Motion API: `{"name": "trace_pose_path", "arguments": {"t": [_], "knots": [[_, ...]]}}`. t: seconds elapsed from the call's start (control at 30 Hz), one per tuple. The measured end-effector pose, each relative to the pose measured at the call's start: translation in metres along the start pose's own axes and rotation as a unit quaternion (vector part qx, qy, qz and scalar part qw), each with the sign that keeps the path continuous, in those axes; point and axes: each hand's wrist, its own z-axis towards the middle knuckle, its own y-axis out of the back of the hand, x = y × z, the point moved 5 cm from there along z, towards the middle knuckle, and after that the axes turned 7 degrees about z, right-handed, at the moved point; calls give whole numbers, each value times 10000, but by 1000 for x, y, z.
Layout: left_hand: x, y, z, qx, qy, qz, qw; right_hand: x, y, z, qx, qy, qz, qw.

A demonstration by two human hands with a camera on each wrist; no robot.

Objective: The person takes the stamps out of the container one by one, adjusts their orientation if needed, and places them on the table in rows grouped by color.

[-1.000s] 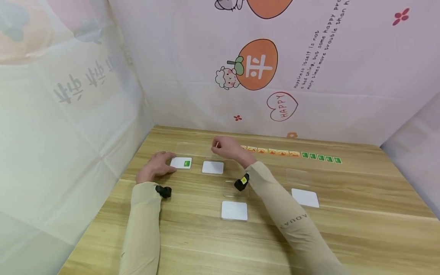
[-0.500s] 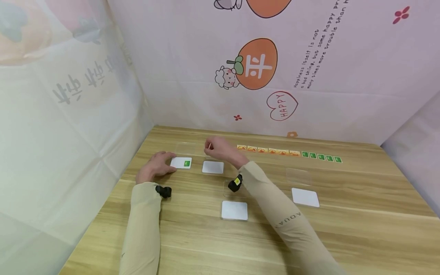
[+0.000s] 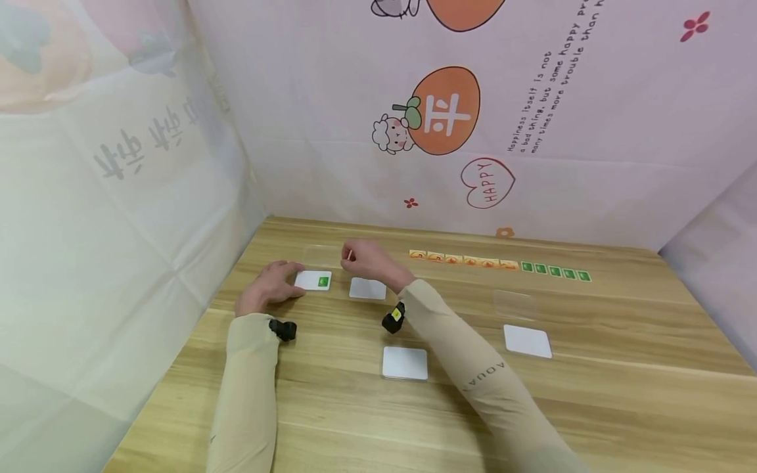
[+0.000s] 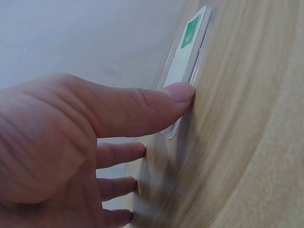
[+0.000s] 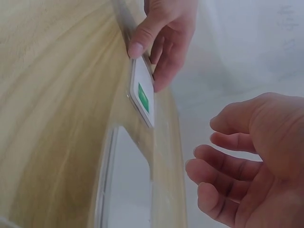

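In the head view, my left hand (image 3: 271,286) grips the left end of a white card (image 3: 309,280) with a green square near its right end. The left wrist view shows clear plastic around this card (image 4: 179,64), my thumb pressing its edge. My right hand (image 3: 369,261) is held above the table behind a plain white card (image 3: 368,289), fingers curled and thumb close to the index finger. A small pale sliver shows between thumb and fingers in the head view; its kind is unclear. The right wrist view shows the curled right hand (image 5: 251,161) apart from the cards, no piece visible.
A row of orange tiles (image 3: 471,261) and green tiles (image 3: 554,270) lies along the back of the wooden table (image 3: 331,407). Clear plastic pieces (image 3: 514,305) lie behind the cards. Two more white cards, one front middle (image 3: 405,363), one right (image 3: 527,341), lie flat.
My right hand has moved left, away from the tile row and closer to the card with the green square. My left hand has stayed on that card.
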Motion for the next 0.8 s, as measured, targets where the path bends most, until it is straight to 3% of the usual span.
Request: {"name": "trace_pose_path", "arguments": {"t": [0.5, 0.8], "knots": [[0, -1, 1, -54, -14, 44, 10000, 2, -23, 11, 69, -15, 130, 9999], [0, 0, 2, -32, -69, 106, 9999, 7, -31, 13, 224, -126, -105, 9996]]}}
